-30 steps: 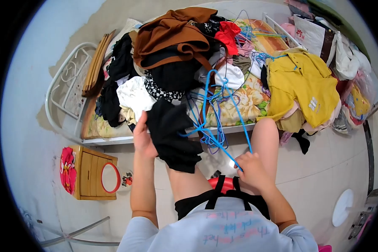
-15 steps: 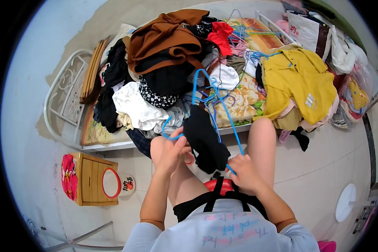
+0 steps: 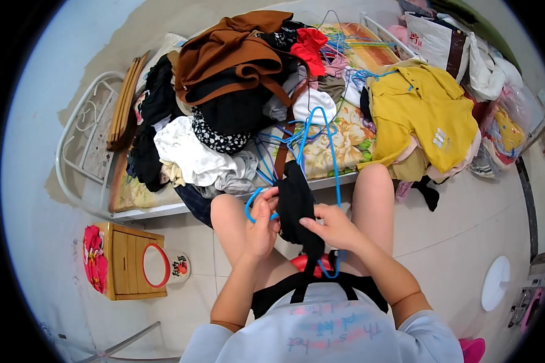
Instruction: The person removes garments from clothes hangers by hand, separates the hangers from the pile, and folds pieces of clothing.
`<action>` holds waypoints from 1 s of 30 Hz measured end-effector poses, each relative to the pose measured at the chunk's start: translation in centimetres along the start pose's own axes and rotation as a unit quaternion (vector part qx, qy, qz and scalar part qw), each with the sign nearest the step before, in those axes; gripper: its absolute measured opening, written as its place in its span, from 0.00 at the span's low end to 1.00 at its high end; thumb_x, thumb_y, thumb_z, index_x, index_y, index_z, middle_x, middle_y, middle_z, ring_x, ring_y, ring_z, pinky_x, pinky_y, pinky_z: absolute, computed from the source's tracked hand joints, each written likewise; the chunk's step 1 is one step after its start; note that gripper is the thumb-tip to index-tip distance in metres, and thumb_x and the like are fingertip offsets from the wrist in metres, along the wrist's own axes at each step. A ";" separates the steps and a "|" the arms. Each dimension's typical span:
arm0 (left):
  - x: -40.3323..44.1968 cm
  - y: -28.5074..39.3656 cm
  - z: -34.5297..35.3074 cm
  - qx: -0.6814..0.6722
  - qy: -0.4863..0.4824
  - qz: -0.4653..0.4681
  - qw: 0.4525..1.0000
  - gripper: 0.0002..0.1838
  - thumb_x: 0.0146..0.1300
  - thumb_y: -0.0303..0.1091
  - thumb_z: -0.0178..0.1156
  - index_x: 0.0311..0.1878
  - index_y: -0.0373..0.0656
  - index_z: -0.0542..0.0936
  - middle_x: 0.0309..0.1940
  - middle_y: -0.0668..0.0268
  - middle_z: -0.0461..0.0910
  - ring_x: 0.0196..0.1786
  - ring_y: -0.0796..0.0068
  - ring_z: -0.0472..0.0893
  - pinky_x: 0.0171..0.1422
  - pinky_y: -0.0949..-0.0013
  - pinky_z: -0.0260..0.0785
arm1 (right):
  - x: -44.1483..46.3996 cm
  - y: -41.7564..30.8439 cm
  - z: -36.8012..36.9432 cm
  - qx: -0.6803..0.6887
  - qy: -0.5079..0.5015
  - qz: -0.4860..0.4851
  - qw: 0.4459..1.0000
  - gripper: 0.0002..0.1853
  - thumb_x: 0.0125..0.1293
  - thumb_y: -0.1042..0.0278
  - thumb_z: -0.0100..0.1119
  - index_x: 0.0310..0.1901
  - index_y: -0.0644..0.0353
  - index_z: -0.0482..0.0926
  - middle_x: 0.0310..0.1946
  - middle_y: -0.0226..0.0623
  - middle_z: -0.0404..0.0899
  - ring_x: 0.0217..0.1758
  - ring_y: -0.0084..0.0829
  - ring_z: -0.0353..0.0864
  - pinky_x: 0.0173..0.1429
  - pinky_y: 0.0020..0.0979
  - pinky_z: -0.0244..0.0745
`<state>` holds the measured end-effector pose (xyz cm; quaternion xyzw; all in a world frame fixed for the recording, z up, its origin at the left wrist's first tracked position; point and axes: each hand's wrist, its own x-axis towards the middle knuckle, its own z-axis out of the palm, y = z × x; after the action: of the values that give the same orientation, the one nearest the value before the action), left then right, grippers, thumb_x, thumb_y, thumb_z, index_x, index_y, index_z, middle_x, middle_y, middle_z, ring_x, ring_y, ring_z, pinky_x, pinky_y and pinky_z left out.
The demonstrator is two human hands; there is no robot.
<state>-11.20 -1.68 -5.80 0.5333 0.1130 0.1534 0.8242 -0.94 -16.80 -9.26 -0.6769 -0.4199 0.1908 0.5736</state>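
Observation:
A blue clothes hanger [image 3: 335, 157] is held above my lap, its hook to the left and its long bar to the right. Over it hangs a small black garment [image 3: 295, 202], bunched so that its kind does not show. My left hand [image 3: 262, 228] is closed around the hanger near the hook. With thumb and fingers, my right hand [image 3: 336, 228] pinches the right edge of the black cloth. The lower corner of the hanger passes below my right hand, close to my waist.
Beyond my knees, a bed carries a heap with a brown garment [image 3: 224, 54], a white garment [image 3: 191, 151] and more blue hangers [image 3: 293, 139]. A yellow shirt [image 3: 421, 115] lies at right. On the floor at left stand a wooden cabinet [image 3: 124, 260] and a white bucket [image 3: 178, 267].
My right hand has moved up from the hanger's lower corner to the black cloth. The hanger has turned more upright and shifted toward me, and the cloth is bunched narrower.

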 end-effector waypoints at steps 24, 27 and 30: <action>0.9 1.1 -2.8 -0.073 -0.044 -0.135 0.987 0.19 0.66 0.38 0.51 0.55 0.36 0.68 0.44 0.60 0.76 0.49 0.73 0.75 0.51 0.67 0.71 | 2.3 2.0 -11.0 0.576 0.297 -0.006 0.761 0.15 0.52 0.76 0.48 0.43 0.67 0.74 0.41 0.41 0.78 0.46 0.36 0.78 0.56 0.36 0.71; 1.9 0.3 -4.5 -0.128 0.007 -0.139 0.982 0.19 0.68 0.36 0.46 0.58 0.37 0.65 0.49 0.49 0.73 0.53 0.61 0.74 0.57 0.58 0.69 | -0.6 1.5 -9.1 0.674 0.241 -0.020 0.698 0.25 0.52 0.75 0.44 0.54 0.71 0.66 0.54 0.48 0.70 0.59 0.41 0.70 0.66 0.42 0.61; 2.5 0.7 -4.0 -0.189 0.069 -0.124 0.972 0.19 0.69 0.34 0.42 0.59 0.34 0.63 0.53 0.42 0.68 0.56 0.51 0.71 0.63 0.53 0.64 | -2.4 0.7 -7.3 0.687 0.207 -0.050 0.695 0.29 0.51 0.73 0.44 0.58 0.71 0.63 0.60 0.50 0.65 0.64 0.44 0.64 0.70 0.45 0.54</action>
<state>-10.35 2.88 -6.84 0.3378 0.2036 0.1050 0.9129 3.32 -23.12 -8.47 -0.0944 -0.0761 0.2520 0.9601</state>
